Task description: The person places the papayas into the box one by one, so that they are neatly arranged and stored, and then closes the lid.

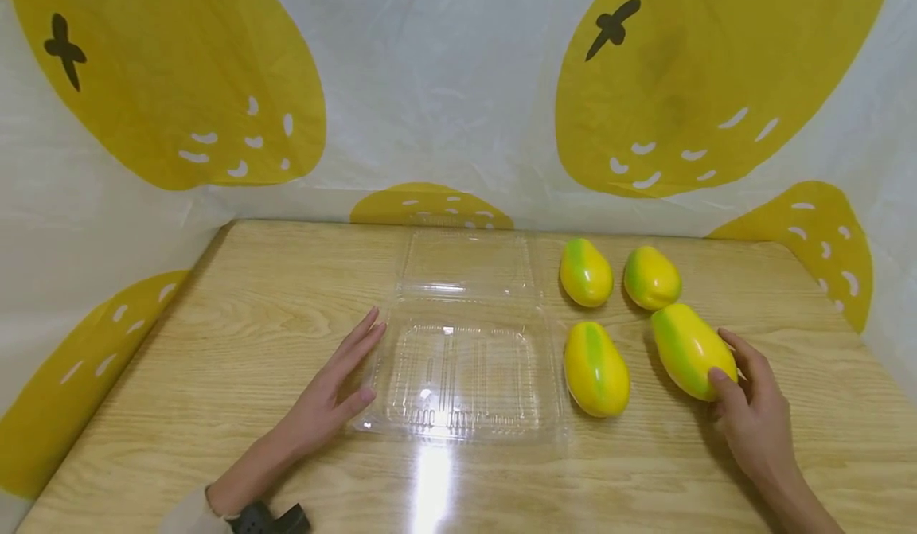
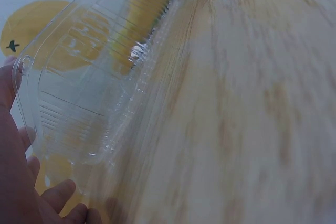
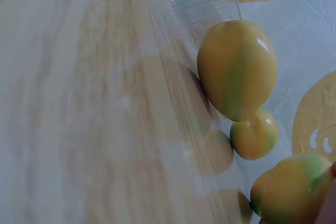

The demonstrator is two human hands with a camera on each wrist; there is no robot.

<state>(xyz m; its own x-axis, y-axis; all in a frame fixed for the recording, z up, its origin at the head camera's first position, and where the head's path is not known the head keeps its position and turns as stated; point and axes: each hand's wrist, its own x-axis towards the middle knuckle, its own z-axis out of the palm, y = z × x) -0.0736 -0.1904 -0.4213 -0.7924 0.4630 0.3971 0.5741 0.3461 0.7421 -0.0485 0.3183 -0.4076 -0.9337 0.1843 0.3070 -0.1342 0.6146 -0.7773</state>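
Note:
My right hand [image 1: 761, 419] grips a yellow papaya with a green stripe [image 1: 691, 351] by its near right end, thumb on top. In the right wrist view this held papaya [image 3: 299, 190] shows at the lower right corner. Three more papayas lie near it: one at the near left [image 1: 597, 371], one at the far left [image 1: 586, 273] and one just behind the held one [image 1: 650, 278]. A clear plastic clamshell container [image 1: 458, 359] lies with its lid [image 1: 469, 259] folded back. At its left side rests my left hand [image 1: 325, 407], fingers extended along the edge.
The wooden table [image 1: 286, 279] runs back to a white cloth [image 1: 444, 80] printed with large yellow fruit, which also hangs at both sides. A black device [image 1: 261, 518] sits on my left wrist.

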